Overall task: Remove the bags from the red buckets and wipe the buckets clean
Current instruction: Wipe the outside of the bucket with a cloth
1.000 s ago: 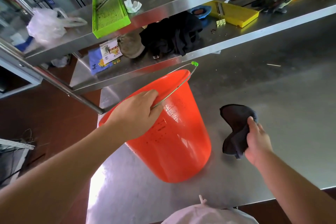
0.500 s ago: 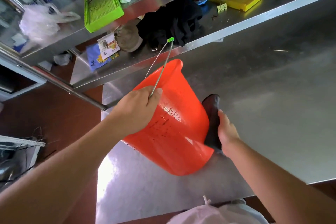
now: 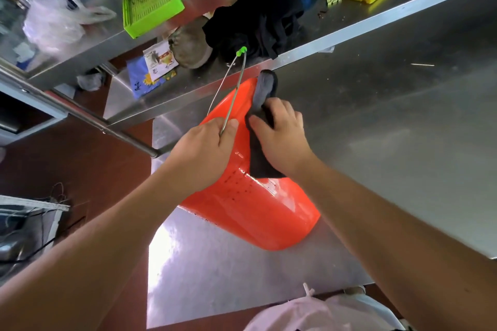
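Left hand (image 3: 207, 150) grips bucket (image 3: 258, 212) rim; right hand (image 3: 279, 137) presses cloth (image 3: 262, 121) flat

The bucket (image 3: 255, 212) lay tilted on the table (image 3: 376, 129), the left hand (image 3: 204, 147) at its rim, the right hand (image 3: 282, 134) beside it on a cloth (image 3: 265, 88); a shelf (image 3: 336, 24) stood behind
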A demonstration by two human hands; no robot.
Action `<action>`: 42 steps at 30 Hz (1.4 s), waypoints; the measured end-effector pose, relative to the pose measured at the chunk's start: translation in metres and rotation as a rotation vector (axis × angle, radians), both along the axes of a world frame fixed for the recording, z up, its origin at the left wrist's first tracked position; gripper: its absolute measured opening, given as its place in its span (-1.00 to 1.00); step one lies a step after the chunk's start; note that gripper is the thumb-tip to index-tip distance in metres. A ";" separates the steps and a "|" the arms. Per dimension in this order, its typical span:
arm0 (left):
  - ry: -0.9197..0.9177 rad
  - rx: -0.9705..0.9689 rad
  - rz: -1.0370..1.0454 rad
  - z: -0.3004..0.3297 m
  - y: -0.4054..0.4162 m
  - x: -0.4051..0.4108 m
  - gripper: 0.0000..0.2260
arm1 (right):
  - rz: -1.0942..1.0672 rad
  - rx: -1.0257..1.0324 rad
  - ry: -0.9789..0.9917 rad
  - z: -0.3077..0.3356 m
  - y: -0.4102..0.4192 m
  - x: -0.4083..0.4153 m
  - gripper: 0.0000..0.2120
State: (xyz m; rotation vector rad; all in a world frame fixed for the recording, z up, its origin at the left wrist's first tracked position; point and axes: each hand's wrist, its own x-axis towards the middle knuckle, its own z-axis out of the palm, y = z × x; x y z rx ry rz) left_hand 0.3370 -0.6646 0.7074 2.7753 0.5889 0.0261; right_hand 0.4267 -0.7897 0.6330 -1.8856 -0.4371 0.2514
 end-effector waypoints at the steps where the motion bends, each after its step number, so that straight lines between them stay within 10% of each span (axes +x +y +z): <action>1: 0.003 0.004 0.009 0.000 0.001 0.001 -0.60 | -0.044 -0.068 -0.095 -0.006 -0.001 -0.010 -0.84; 6: 0.019 -0.011 0.036 0.002 0.006 0.012 -0.56 | -0.100 -0.130 -0.231 -0.056 -0.029 -0.031 -0.61; 9: 0.029 -0.015 0.014 0.000 0.012 0.016 -0.54 | -0.110 -0.107 0.103 -0.091 -0.053 -0.031 -0.50; 13: 0.027 0.061 -0.021 -0.005 0.011 0.022 -0.51 | -0.172 -0.164 0.385 -0.131 -0.073 -0.029 -0.85; 19: 0.026 0.066 -0.022 -0.003 0.010 0.026 -0.55 | -0.427 -0.121 0.723 -0.134 -0.066 -0.020 -0.56; 31: 0.059 0.018 0.031 0.014 -0.008 0.041 -0.61 | -0.126 0.143 0.077 0.022 0.034 -0.035 -0.44; 42: 0.110 -0.138 0.168 0.019 0.016 0.048 -0.59 | -0.105 -0.263 -0.435 -0.076 -0.010 -0.071 -0.44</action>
